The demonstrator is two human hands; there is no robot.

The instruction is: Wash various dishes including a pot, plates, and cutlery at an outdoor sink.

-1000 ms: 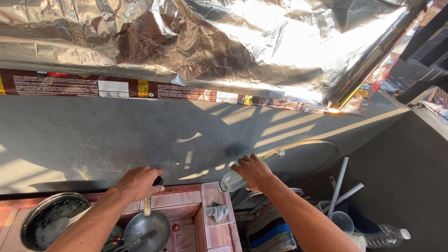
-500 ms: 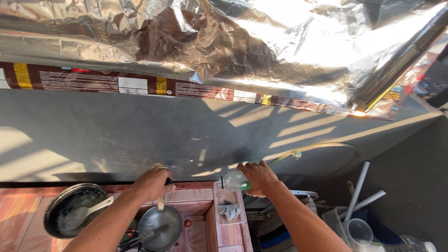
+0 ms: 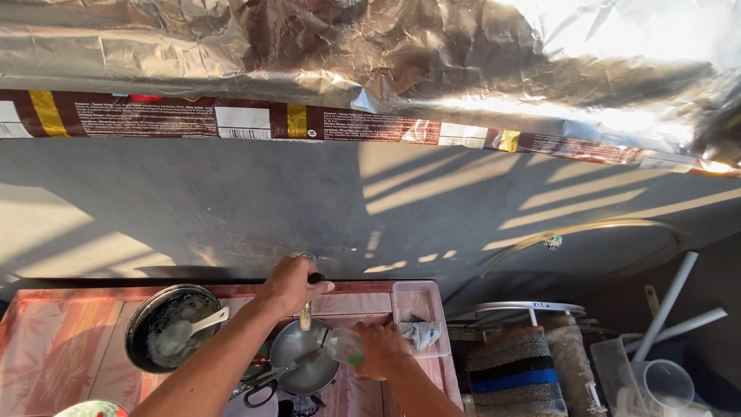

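Lower centre of frame: left hand [image 3: 289, 284] closed around the dark handle end of a small round steel pan [image 3: 305, 363], holding the pan level over the pink patterned table top [image 3: 46, 340], apparently to steady it. Right hand [image 3: 380, 347] wrapped around a clear plastic bottle with a green band [image 3: 345, 347], tipped with its mouth toward the pan's rim, seemingly angled so as to pour into the pan; flow of liquid not discernible. Black-handled scissors [image 3: 258, 386] lying at the pan's lower left edge, partly beneath it.

Lower left: dark round bowl-like pan [image 3: 166, 332] resting on the table, holding whitish residue and a pale spoon [image 3: 189, 328] propped against its rim. Just right of the right hand: shallow clear plastic tray [image 3: 417, 297] with a crumpled cloth in it [image 3: 421, 333], kept near to hand.

Upper frame: crinkled silver foil sheet [image 3: 370, 54] spanning the grey wall [image 3: 231, 201], edged by a brown printed strip [image 3: 154, 120], presumably as a splash or heat shield. Lower right: striped rolled mats [image 3: 513, 371], white pipes [image 3: 671, 309] and a clear plastic jug [image 3: 664, 382] stowed off the table.
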